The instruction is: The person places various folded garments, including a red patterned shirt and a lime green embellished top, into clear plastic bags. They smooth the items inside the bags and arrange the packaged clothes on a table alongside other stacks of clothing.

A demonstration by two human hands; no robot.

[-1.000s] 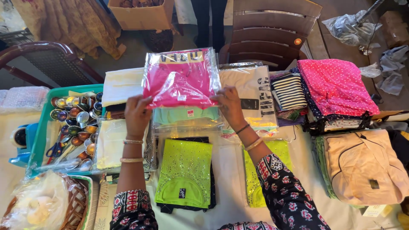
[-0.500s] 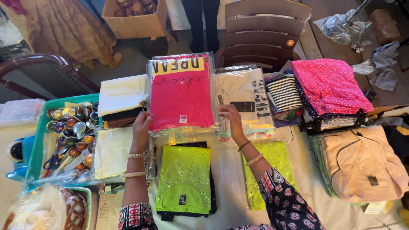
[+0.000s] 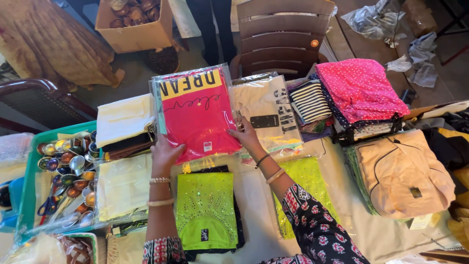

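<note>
head view: both hands pressing a bagged pink garment flat on the table.

i see the left hand (image 3: 165, 152) laid palm-down on the lower left corner of the pink shirt in its clear plastic bag (image 3: 198, 115), fingers spread, not curled round anything. the right hand (image 3: 247, 138) sits on the bag's lower right edge, fingers flat on the plastic, thumb side hidden, so i cannot tell if it pinches the edge. the pack lies between the two hands and reaches away from them toward the wooden chair (image 3: 286, 34). just right of the right hand is a bagged white shirt (image 3: 268, 110), beyond it a striped stack (image 3: 309, 100) and a pink dotted pile (image 3: 359, 88). below the wrists lie two lime green sequinned garments (image 3: 206, 210). left of the left hand: cream folded cloth (image 3: 124, 117), then a green tray of small metal bowls (image 3: 66, 168).
</note>
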